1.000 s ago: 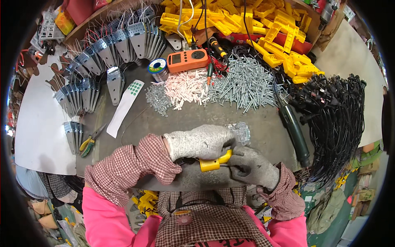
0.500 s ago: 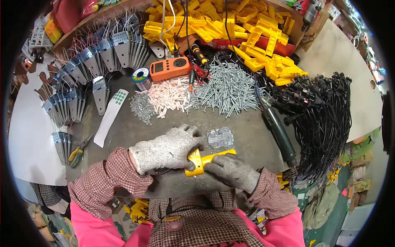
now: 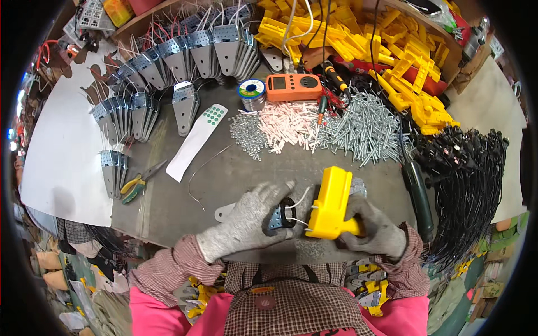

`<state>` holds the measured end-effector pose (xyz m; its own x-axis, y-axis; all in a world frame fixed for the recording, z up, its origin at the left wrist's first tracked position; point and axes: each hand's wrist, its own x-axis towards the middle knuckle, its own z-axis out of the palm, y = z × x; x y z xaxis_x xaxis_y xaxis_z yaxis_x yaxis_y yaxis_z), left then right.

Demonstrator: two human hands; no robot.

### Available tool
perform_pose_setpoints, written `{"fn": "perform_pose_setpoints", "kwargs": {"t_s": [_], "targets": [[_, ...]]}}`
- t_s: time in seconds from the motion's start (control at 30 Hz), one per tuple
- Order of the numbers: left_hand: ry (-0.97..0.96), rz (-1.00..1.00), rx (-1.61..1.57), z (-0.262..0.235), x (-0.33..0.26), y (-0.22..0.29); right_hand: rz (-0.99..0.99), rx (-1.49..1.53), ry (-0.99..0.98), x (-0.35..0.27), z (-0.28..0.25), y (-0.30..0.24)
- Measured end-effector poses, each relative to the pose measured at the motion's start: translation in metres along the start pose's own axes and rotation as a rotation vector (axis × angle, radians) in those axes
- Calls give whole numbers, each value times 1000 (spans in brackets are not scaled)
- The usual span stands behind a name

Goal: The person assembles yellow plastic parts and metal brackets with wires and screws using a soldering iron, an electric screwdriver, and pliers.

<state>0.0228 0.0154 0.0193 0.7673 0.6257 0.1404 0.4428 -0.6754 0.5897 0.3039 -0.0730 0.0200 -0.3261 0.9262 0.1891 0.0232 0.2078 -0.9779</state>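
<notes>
from here i have my left hand (image 3: 246,219), fingers part-curled, round a metal plate (image 3: 275,219) and my right hand (image 3: 378,231), fingers closed, on a yellow housing (image 3: 332,200) over the table (image 3: 252,172), probably held close so the white wires (image 3: 304,197) don't strain.

1 view, head: left unit of 2 fisheye cameras worn side by side. Looks from head height, steeply down and forward over the checked apron (image 3: 291,302) onto the worktable (image 3: 263,175). Upright, not mirrored. Fairly near: left hand (image 3: 249,215) and right hand (image 3: 378,227) lie just below centre; sleeves (image 3: 176,263) enter from below. Field reaches the yellow heap (image 3: 342,42) at top. Straight edges bow; corners black.
</notes>
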Motion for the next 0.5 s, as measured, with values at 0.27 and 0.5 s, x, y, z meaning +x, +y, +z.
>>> {"fn": "perform_pose_setpoints", "kwargs": {"t_s": [0.27,0.5], "targets": [[161,-73,-83,12,-11,-5,105,-620,-316,53,-27,-11],[219,79,-86,17,-12,-19,178,-703,-462,80,-17,-20]]}}
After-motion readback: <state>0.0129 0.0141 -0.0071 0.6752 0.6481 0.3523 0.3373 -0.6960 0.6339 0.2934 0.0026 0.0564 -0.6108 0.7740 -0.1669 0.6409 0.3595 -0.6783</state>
